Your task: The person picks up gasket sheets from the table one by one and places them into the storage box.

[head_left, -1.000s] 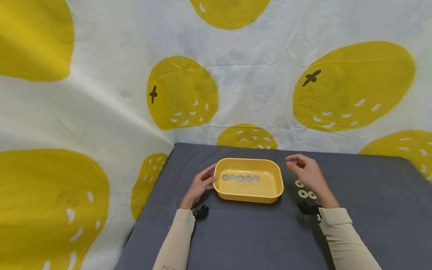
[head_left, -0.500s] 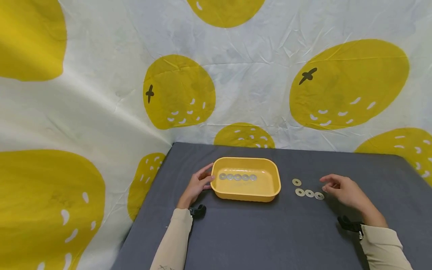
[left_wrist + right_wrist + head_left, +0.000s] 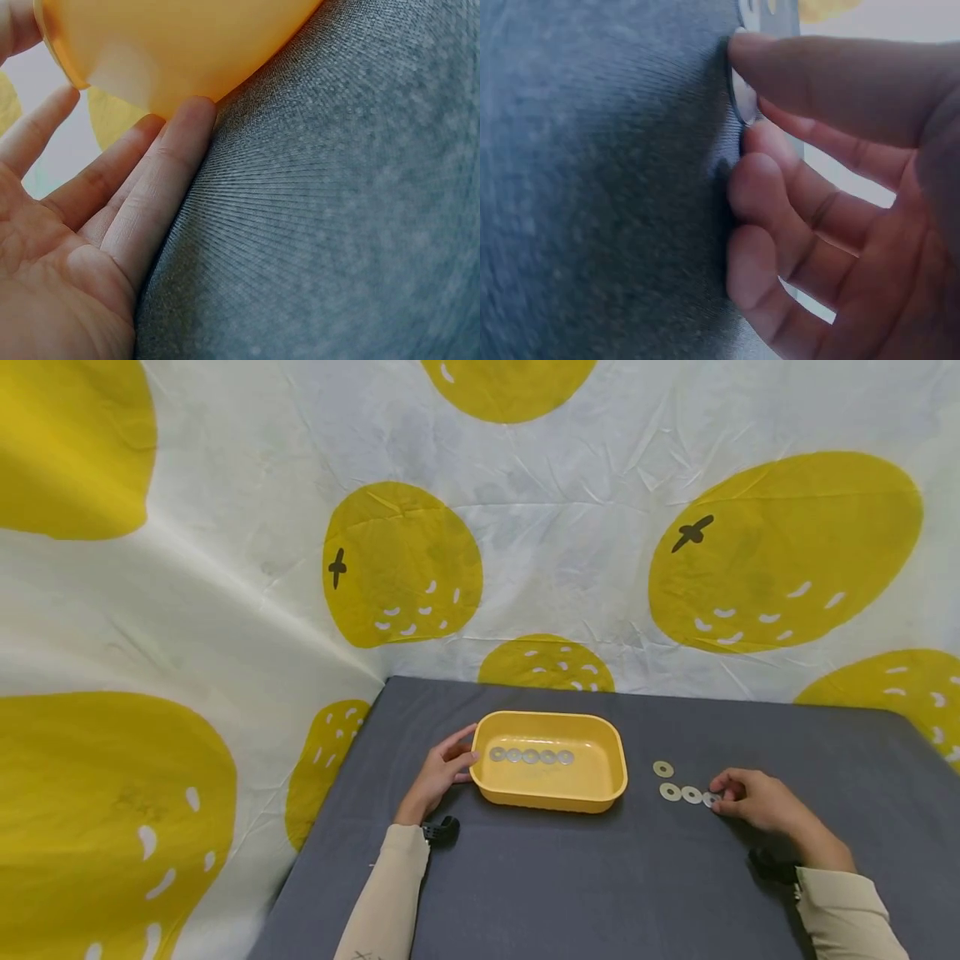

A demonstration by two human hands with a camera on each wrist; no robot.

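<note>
The tabletop is covered in dark grey cloth, whose fine ribbed weave is shown up close in the left wrist view. Beyond the far edge, a white sheet is hung, crossed by creases and printed with large yellow fruit shapes flecked in white. A round fruit print is placed above the far left corner, and a broad oval print above the right half of the far edge — both are marked with a dark cross. A smaller print is cut off by that edge. Along the left edge, more printed sheeting is draped at a slant — there a pale sheen is cast by soft light. The far right corner is rounded.
</note>
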